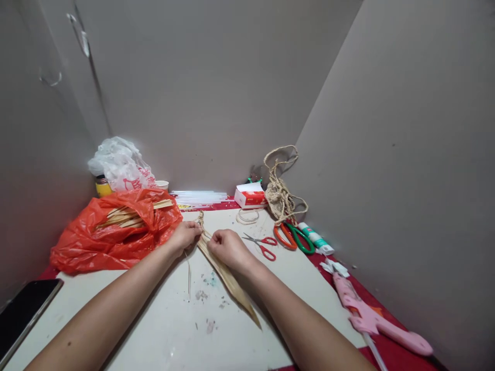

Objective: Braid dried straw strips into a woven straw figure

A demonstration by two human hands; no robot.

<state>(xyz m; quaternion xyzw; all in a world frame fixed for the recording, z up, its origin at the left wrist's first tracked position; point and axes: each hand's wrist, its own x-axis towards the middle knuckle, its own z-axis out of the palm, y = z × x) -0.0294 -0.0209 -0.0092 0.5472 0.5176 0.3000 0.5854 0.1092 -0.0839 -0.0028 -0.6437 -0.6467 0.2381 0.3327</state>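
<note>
A pale dried leaf [228, 276], long and pointed, slants across the white board from between my hands. Its far end narrows into a short twisted or braided piece [201, 218]. My left hand [186, 236] pinches the leaf just below that piece, and a thin loose strand [189, 275] hangs beneath the fingers. My right hand [230, 249] is closed beside the leaf, with a thin strand of it running into the fingertips. Small red-handled scissors [266, 247] lie half open to the right of my right hand.
A red plastic bag [116, 247] of leaf strips lies left. A phone [27, 314] sits front left. Along the right are braided cord [282, 198], larger scissors with orange and green handles [299, 238], a white-green tube [315, 238] and a pink glue gun [371, 319]. Walls enclose the back and sides.
</note>
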